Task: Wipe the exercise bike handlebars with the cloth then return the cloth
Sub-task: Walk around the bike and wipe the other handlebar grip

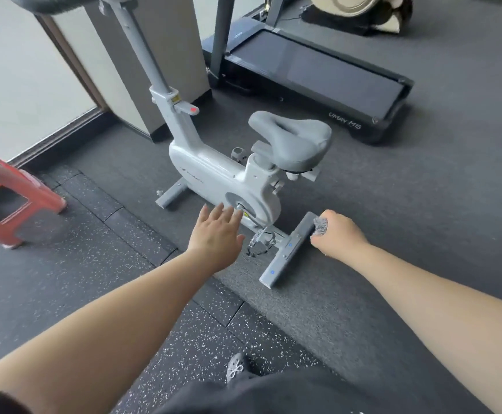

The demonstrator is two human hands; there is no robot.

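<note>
While stretched forward over the floor (pixel 423 204), left grip (pixel 216 234) wide, fingers straight and a little spread, holding nothing. Seen just in front of the round side cover of the exercise bike (pixel 213 174), near the crank; touching it or not, cannot tell. Right grip (pixel 336 237) narrow, curled round a crumpled grey cloth (pixel 320 227), with only a small part of the cloth showing at the thumb side. Placed just beside the far end of the rear foot bar (pixel 285 252) of the bike.

Between the two grips, a clear pedal (pixel 261 240) with its strap. Above it, the grey saddle (pixel 291 138). Well apart from both grips, at the top left edge, the dark handlebars (pixel 61 4), cut off by the frame, on top of the long slanted post (pixel 145 49).

Behind the bike, a dark treadmill (pixel 318 70) lying flat on the grey floor. Behind the post, a pale square pillar (pixel 178 40). At the left, a red plastic stool (pixel 7 201) standing on speckled black mats (pixel 109 264). At the bottom, one patterned shoe (pixel 236 369) and dark clothing.
</note>
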